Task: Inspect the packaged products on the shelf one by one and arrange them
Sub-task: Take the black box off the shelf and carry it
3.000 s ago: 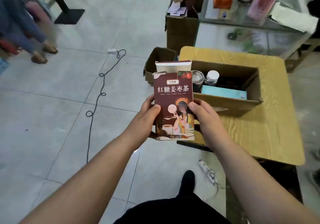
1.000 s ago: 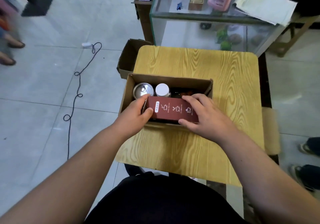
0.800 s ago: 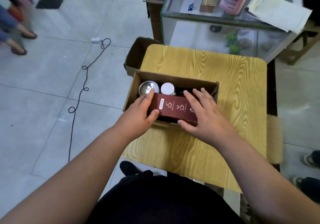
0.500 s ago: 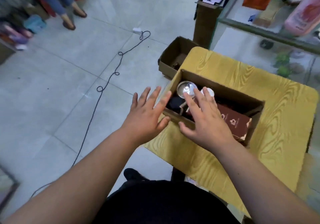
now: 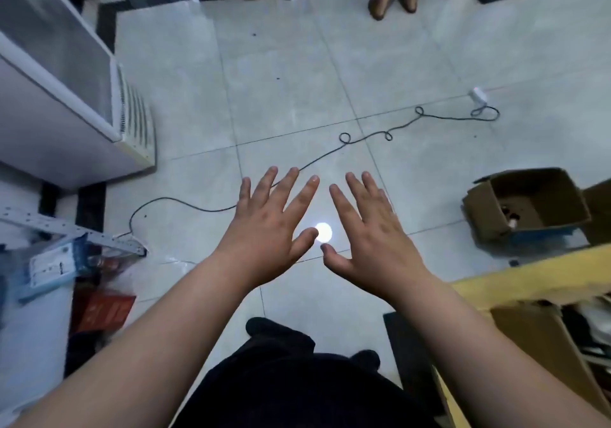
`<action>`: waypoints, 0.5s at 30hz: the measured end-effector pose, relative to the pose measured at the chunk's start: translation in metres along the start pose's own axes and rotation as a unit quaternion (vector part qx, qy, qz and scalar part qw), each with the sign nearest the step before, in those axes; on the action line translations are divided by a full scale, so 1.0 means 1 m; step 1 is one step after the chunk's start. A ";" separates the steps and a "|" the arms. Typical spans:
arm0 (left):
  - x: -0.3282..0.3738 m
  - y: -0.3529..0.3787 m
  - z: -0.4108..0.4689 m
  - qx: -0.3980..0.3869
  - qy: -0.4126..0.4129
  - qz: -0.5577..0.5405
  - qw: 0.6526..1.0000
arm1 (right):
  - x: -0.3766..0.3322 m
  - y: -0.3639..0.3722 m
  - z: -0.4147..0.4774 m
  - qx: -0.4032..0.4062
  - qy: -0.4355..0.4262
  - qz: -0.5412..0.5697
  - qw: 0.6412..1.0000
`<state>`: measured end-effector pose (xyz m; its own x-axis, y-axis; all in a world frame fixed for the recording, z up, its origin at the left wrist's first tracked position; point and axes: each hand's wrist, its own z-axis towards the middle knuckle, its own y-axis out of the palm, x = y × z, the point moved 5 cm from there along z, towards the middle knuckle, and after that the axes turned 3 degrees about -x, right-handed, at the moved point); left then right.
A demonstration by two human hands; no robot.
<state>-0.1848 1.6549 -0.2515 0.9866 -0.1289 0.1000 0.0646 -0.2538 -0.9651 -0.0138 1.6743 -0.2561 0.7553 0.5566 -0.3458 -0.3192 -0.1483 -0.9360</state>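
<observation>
Over the tiled floor, the left hand and right hand hover spread wide, empty; a black cable trails beneath; the print on a shelf packet is too blurred to read.

We have a single wide-angle view, worn on the person's head, facing forward and steeply down. The forearms enter from the bottom edge, close to the lens, with the left hand and right hand near mid-frame. Farther below, the floor fills most of the picture; the table cuts the lower right corner.
</observation>
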 end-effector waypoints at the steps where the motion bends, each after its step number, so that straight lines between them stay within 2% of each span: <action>1: -0.026 -0.001 -0.009 0.003 -0.024 -0.009 1.000 | -0.021 0.008 0.021 -0.006 -0.025 0.001 1.000; 8: -0.197 -0.005 -0.084 0.020 -0.189 -0.059 0.980 | -0.176 0.060 0.144 -0.037 -0.192 -0.007 0.981; 15: -0.307 -0.006 -0.174 0.057 -0.343 -0.089 0.933 | -0.311 0.101 0.208 -0.073 -0.332 -0.011 0.940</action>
<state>-0.5146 1.5289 -0.2341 0.8197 0.5599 0.1210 0.2147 -0.1045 -0.9711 -0.4000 1.6564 -0.2298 0.2206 0.9417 -0.2539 -0.1880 -0.2144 -0.9585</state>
